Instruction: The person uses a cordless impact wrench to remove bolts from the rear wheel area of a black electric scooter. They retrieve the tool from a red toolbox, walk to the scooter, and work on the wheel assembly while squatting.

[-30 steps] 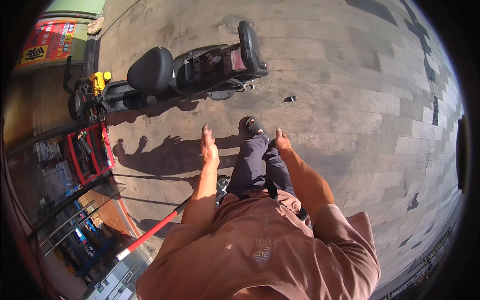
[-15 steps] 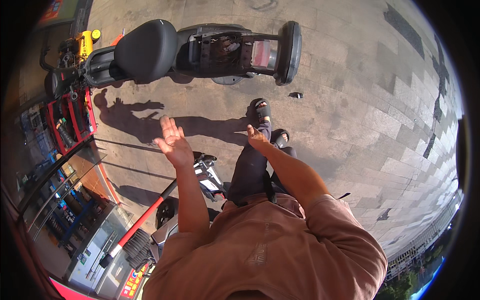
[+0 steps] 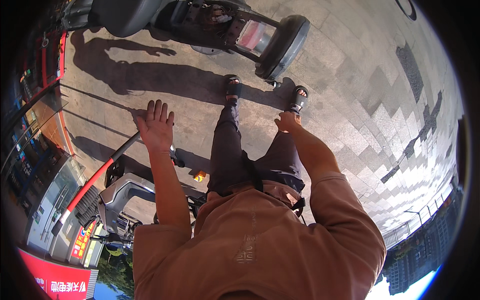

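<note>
My left hand (image 3: 156,131) is held out in front of me, fingers spread and palm toward the view, with nothing in it. Lower and farther to the right is my right hand (image 3: 288,121), just in front of my right shin and sandal. Its fingers are mostly hidden behind the hand, and no held object shows. Neither hand visibly grips anything. Ahead stands a black scooter (image 3: 197,22) with its rear body uncovered, showing wiring and a reddish box. Both hands look apart from it. My feet, in dark sandals (image 3: 299,97), stand apart on the paving.
A grey scooter (image 3: 120,192) stands at my left beside a red and black pole (image 3: 92,181). A glass shopfront (image 3: 47,210) and a red sign (image 3: 55,277) lie beyond. An orange piece (image 3: 200,176) shows near my left leg. Paving (image 3: 360,125) stretches right.
The black scooter has shifted up and left in view. My legs have moved apart. My left hand has moved left with its fingers spread wider; my right hand has moved right.
</note>
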A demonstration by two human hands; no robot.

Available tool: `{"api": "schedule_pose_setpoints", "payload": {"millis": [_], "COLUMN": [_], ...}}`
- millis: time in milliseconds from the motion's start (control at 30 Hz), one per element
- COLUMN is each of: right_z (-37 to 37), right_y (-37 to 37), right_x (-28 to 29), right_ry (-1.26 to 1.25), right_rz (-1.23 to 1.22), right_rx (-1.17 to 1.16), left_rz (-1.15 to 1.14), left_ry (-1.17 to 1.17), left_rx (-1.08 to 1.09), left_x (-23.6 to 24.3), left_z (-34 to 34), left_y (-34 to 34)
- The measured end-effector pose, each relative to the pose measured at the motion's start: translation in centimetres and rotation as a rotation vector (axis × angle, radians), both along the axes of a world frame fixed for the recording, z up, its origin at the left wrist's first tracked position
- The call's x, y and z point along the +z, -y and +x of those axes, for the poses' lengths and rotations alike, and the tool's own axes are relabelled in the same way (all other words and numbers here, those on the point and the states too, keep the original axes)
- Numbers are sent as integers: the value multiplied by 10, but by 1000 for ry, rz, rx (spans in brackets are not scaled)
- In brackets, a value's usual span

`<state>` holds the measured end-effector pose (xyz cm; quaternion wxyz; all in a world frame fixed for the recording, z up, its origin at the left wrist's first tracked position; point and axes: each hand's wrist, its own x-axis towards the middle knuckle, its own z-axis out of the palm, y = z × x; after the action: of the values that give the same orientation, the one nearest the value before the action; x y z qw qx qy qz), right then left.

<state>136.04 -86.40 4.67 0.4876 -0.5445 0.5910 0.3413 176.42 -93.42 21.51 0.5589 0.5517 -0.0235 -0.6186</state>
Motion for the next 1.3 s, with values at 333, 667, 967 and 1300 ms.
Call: {"api": "schedule_pose_setpoints", "payload": {"millis": [333, 667, 967, 1300], "right_z": [-240, -176, 0, 121], "right_y": [16, 18, -4, 0], "right_x": [-51, -32, 19, 92], "right_ry": [-59, 57, 182, 399], "right_rz": [-305, -309, -396, -410], "right_rx": [-408, -21, 27, 203], "left_rz": [581, 724, 1073, 585], "left_ry": [70, 339, -202, -15], "left_rx": [513, 173, 397, 793], "left_x": [-56, -73, -100, -70], "left_z": [-162, -232, -178, -4], "left_y": [-192, -296, -509, -435]}}
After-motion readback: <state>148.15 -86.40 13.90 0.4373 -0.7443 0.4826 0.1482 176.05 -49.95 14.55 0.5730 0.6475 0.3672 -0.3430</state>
